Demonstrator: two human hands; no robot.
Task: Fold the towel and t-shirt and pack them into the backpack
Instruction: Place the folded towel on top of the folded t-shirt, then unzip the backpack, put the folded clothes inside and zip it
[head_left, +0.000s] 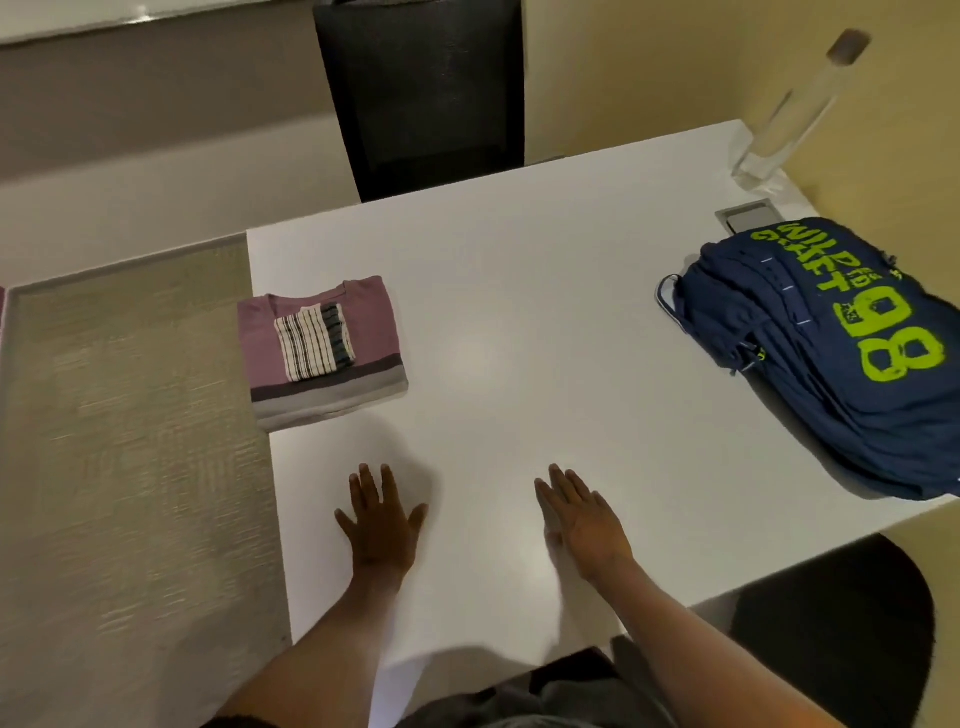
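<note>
A folded purple t-shirt (363, 332) with grey bands lies at the left edge of the white table (519, 291). On top of it sits a small folded striped towel (311, 343). A navy backpack (841, 364) with green lettering lies flat at the table's right side. My left hand (382, 525) rests flat on the table near the front edge, fingers spread, holding nothing. My right hand (584, 517) lies flat beside it, fingers straight and empty. Both hands are well apart from the clothes and the backpack.
A clear tall bottle (795, 109) stands at the far right corner, next to a grey cable hatch (743, 215). A black chair (421, 93) stands behind the table, another dark seat (841, 623) at the front right. Carpet lies to the left.
</note>
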